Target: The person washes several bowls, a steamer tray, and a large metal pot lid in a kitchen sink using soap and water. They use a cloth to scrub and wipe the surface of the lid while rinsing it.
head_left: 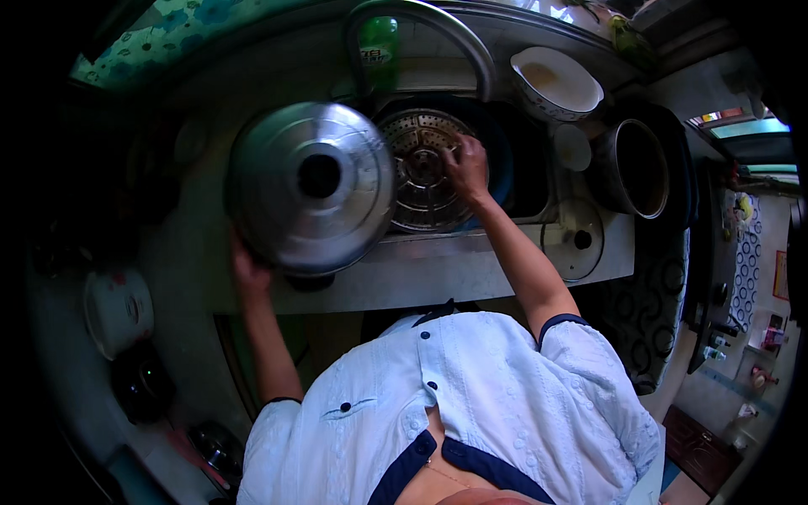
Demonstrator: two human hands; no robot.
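Observation:
A large metal pot lid (278,189) with a black knob lies at the left of the sink; a dark side handle (309,282) shows under its near edge. My left hand (249,271) is at the lid's lower left rim, its fingers partly hidden there, so its grip cannot be told. Inside the sink, a round perforated metal steamer rack (426,202) rests tilted in or over a blue basin (503,167). My right hand (468,167) has bent fingers on the rack's right side and grips it.
An arched faucet (435,14) rises behind the sink, beside a green bottle (379,47). To the right stand a white bowl (555,82), a small dish (572,147), a deep metal pot (642,167) and a glass lid (571,252). A white container (120,312) sits left.

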